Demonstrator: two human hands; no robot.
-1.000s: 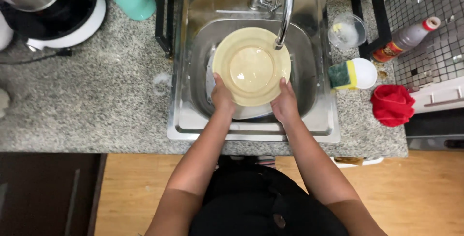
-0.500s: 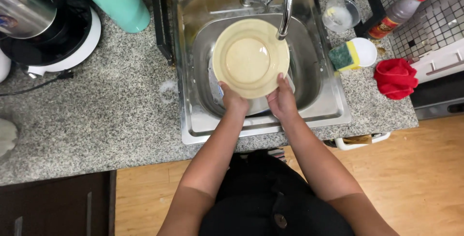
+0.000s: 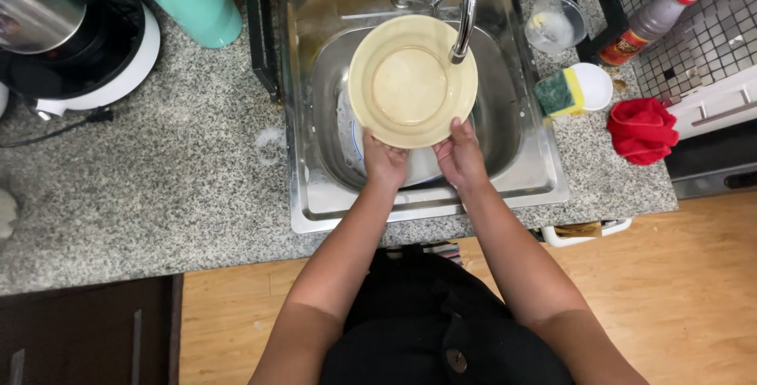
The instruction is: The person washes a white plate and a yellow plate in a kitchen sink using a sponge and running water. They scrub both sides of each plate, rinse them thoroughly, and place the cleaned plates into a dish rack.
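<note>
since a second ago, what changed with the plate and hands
Little changed. Both hands, left and right, keep their grip on the near rim of the yellow plate, held over the sink under the faucet. The camera view shifted a bit. The sponge and red cloth stayed put.

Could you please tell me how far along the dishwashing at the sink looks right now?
In hand: the left hand and right hand hold a cream plate by its near edge under the tap. Left: a white dish lies in the sink. The sponge sits aside on the counter.
</note>
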